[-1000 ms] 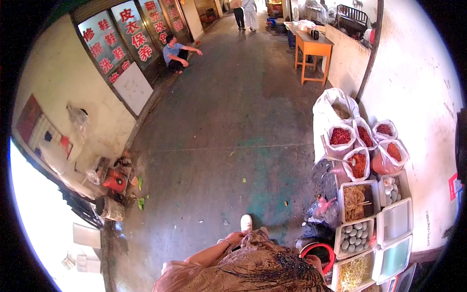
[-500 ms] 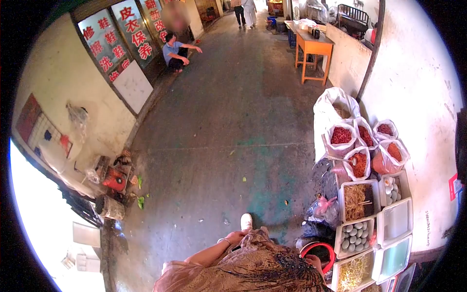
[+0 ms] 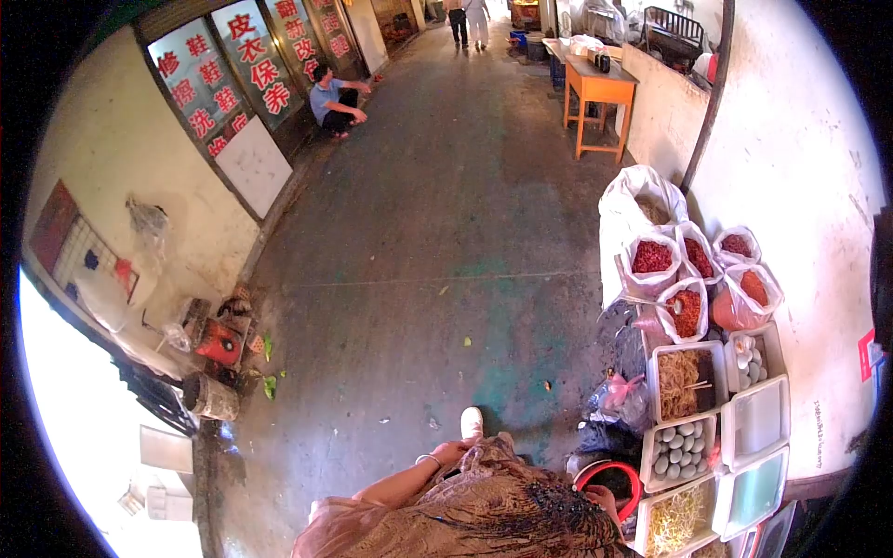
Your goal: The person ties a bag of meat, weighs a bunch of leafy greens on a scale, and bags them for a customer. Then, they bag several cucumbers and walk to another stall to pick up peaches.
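My left hand (image 3: pixel 451 453), with a bracelet at the wrist, is at the front of my brown patterned clothing (image 3: pixel 493 502). Its fingers look curled onto the cloth. By my other side, my right hand (image 3: pixel 605 502) is partly hidden by the clothing and dark hair. It sits beside a red-rimmed basin (image 3: pixel 635 487); whether it touches the rim I cannot make out. Close to that hand are a white tray of grey-green eggs (image 3: pixel 681 448) and a tray of pale sprouts (image 3: pixel 675 521). My white shoe (image 3: pixel 472 423) shows on the floor ahead.
Open sacks of red dried goods (image 3: pixel 651 258) and a tray of brown strips (image 3: pixel 682 381) line the right wall. Farther up stands a wooden table (image 3: pixel 600 88). A person (image 3: pixel 333 100) squats by the left shopfront; two people walk far ahead. A brick stove (image 3: pixel 221 342) stands left.
The squatting person's outstretched arm has drawn in and lowered toward the knees. The two distant people have shifted slightly. My hands stay in place.
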A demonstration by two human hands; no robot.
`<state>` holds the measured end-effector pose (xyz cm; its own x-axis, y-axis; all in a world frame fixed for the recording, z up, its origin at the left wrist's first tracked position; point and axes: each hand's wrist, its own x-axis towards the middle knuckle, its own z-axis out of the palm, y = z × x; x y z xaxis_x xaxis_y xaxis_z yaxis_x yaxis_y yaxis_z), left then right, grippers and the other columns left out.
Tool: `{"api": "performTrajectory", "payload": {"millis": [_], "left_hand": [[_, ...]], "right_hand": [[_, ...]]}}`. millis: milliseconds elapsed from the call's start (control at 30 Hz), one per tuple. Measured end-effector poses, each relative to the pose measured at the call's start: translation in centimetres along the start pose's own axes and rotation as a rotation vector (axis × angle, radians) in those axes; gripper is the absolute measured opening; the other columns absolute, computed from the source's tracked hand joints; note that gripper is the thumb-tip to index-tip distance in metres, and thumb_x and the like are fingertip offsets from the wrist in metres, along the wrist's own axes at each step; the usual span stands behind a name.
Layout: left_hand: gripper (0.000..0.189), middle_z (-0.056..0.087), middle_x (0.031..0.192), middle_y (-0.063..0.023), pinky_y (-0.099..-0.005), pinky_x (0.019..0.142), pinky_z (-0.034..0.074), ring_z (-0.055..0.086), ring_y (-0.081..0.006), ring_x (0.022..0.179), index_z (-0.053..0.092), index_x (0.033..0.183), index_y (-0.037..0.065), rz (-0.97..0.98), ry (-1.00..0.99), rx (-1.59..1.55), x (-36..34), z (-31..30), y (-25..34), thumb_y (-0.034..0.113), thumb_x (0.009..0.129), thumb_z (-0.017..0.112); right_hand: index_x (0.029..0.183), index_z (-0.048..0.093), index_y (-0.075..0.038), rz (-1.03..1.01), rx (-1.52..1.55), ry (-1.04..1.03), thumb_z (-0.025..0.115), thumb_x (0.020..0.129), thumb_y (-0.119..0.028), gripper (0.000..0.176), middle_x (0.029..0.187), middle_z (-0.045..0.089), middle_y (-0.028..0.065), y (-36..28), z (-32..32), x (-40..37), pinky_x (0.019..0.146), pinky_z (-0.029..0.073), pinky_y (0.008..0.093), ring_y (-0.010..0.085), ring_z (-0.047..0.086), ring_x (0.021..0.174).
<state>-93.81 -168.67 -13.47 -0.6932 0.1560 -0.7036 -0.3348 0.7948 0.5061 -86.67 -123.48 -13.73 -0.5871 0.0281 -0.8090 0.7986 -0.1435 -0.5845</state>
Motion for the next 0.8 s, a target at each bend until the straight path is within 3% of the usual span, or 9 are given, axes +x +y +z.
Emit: {"api": "performTrajectory", "payload": {"millis": [67,133,433,567,633,667,733,800], "left_hand": [[0.042,0.063,0.116,-0.0096,-0.0377,0.091,0.047,0.062,-0.0288,0.103,0.06,0.121,0.03,0.033,0.035,0.002,0.5,0.5,-0.6,0.05,0.085,0.053],[0.042,0.063,0.116,-0.0094,-0.0375,0.092,0.047,0.062,-0.0285,0.103,0.06,0.121,0.03,0.007,0.02,-0.011,0.2,0.3,-0.3,0.049,0.085,0.053],[0.041,0.063,0.116,-0.0087,-0.0375,0.092,0.047,0.062,-0.0284,0.104,0.06,0.122,0.029,0.022,0.016,-0.05,1.0,0.6,-1.1,0.048,0.086,0.052],[0.041,0.063,0.116,-0.0097,-0.0383,0.09,0.048,0.062,-0.0289,0.103,0.06,0.122,0.028,-0.01,-0.002,0.003,2.1,1.3,-2.0,0.047,0.086,0.054],[0.041,0.063,0.116,-0.0103,-0.0385,0.09,0.048,0.062,-0.0293,0.102,0.059,0.122,0.028,0.041,-0.003,0.021,2.6,1.6,-2.7,0.047,0.086,0.054],[0.041,0.063,0.115,-0.0108,-0.0387,0.089,0.048,0.063,-0.0296,0.101,0.059,0.121,0.028,0.092,-0.004,0.039,2.7,1.7,-3.0,0.047,0.086,0.054],[0.041,0.063,0.116,-0.011,-0.0387,0.089,0.048,0.063,-0.0295,0.101,0.059,0.121,0.028,0.06,-0.023,0.025,2.2,1.2,-2.4,0.048,0.086,0.054],[0.042,0.063,0.116,-0.0111,-0.0388,0.088,0.048,0.063,-0.0294,0.1,0.059,0.121,0.028,0.028,-0.042,0.013,2.0,0.9,-1.9,0.05,0.086,0.054]], "right_hand": [[0.113,0.062,0.001,-0.011,0.012,-0.009,0.071,0.081,-0.01,0.035,0.093,0.067,0.005,0.5,-0.1,0.4,0.066,0.048,0.0238,0.0112,0.061,0.074],[0.112,0.049,0.001,-0.147,0.065,-0.103,0.062,0.085,-0.008,0.03,0.08,0.063,0.0145,3.4,-1.6,3.1,0.051,0.054,0.0358,0.0275,0.064,0.063],[0.113,0.049,0.001,-0.235,0.045,-0.229,0.061,0.086,-0.01,0.031,0.084,0.064,0.017,4.8,-3.1,5.0,0.054,0.056,0.0377,0.029,0.065,0.063],[0.113,0.05,0.0,-0.11,0.025,-0.111,0.061,0.087,-0.011,0.031,0.084,0.064,0.0163,5.0,-2.9,5.2,0.055,0.057,0.0376,0.0282,0.064,0.063],[0.112,0.052,0.001,-1.166,-0.919,-0.082,0.06,0.086,-0.008,0.029,0.083,0.064,0.0161,10.6,-5.9,10.4,0.055,0.057,0.0377,0.0275,0.064,0.062],[0.112,0.052,0.001,-1.166,-0.919,-0.081,0.06,0.086,-0.008,0.029,0.083,0.064,0.0161,8.9,-5.0,8.9,0.055,0.057,0.0377,0.0275,0.064,0.062],[0.112,0.052,0.003,-0.181,-0.133,-0.076,0.059,0.086,-0.005,0.028,0.084,0.064,0.0166,4.0,-2.3,4.4,0.055,0.057,0.0371,0.0279,0.065,0.063],[0.112,0.052,0.004,-0.162,-0.136,-0.077,0.059,0.086,-0.004,0.028,0.085,0.064,0.0168,3.7,-2.0,4.2,0.055,0.057,0.0369,0.0278,0.065,0.064]]}}
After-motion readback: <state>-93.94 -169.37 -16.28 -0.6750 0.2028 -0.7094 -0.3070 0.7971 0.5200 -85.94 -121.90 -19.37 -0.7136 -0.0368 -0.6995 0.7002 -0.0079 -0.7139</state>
